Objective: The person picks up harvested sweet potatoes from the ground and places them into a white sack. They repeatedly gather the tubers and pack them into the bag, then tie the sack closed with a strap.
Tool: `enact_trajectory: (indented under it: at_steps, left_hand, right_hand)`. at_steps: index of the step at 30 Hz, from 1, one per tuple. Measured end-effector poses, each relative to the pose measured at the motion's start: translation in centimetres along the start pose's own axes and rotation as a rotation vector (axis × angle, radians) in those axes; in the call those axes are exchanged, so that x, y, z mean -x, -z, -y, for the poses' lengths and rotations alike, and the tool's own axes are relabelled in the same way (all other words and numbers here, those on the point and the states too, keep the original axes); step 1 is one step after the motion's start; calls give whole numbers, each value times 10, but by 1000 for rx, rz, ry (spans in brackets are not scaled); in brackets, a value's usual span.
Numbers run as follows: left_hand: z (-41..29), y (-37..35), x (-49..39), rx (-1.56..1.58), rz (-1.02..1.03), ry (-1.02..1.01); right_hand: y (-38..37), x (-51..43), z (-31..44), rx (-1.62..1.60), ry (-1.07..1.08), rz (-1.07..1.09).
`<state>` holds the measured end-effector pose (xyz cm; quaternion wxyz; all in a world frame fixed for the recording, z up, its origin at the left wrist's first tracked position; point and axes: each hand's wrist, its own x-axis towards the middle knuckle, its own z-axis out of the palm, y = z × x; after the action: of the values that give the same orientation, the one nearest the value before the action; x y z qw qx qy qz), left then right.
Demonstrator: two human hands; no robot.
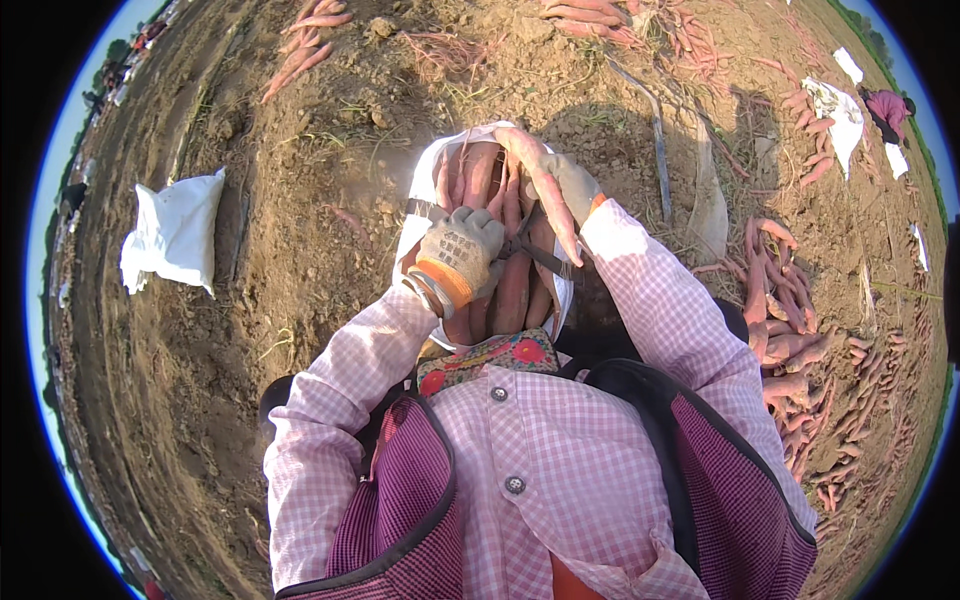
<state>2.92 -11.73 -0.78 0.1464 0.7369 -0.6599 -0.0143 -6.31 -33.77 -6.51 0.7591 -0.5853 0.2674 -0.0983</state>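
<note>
A white woven sack (429, 176) full of sweet potatoes (511, 300) stands open right in front of me. A black strap (553, 259) crosses its mouth, knotted near the middle. My left hand (461, 247), in a grey-coated work glove with an orange cuff, is curled over the strap above the sweet potatoes; its fingertips are hidden. My right hand (574, 187), gloved too, grips a long sweet potato (551, 196) at the sack's right rim. That root slants from the far rim down toward my right forearm, its thin end pointing at me.
A stuffed white sack (180, 229) lies on the soil to the left. Sweet potatoes are heaped (784, 337) at the right, with more piles (592, 19) ahead. A long strip (656, 142) lies beyond my right hand. At far right a person (889, 112) is near another white sack (836, 116).
</note>
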Motion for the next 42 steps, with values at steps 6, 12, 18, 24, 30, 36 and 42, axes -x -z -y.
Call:
enact_trajectory:
  at_steps: [6, 12, 18, 24, 30, 36, 42]
  left_hand:
    - [-10, 11, 5, 91, 29, 117]
    - [-16, 18, 1, 119, 10, 118]
    - [-14, 0, 2, 4, -11, 92]
    - [-12, -17, 12, -50, -163, 121]
    - [-8, -21, 20, -10, -176, 162]
    - [-14, -20, 15, 18, -173, 149]
    - [-6, -20, 19, -25, -187, 111]
  right_hand:
    - [-25, 17, 0, 189, -81, -119]
    - [-22, 21, -1, 50, -113, -183]
    - [-25, -15, 9, -5, -126, -211]
    - [-59, -11, 42, 416, -122, -205]
    - [-48, 41, 59, -223, -271, -31]
    - [-29, 112, 83, -90, 123, -6]
    - [-35, 45, 86, 230, 348, -225]
